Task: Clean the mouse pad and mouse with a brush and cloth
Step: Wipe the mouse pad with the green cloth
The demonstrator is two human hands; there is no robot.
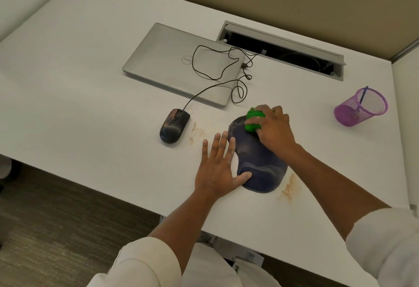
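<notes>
right hand (275, 128) gripping green cloth (253, 121) on mouse pad (258, 162), left hand (218, 168) flat

We list: desk (90, 82), smooth matt white laminate, gritty tan dust at the pad's nine and five o'clock; mouse pad (256, 157), matt dark blue fabric; mouse (173, 126), smudged black plastic; laptop (167, 60), brushed silver metal; pen cup (360, 107), purple wire mesh; green cloth (253, 121), soft.
</notes>
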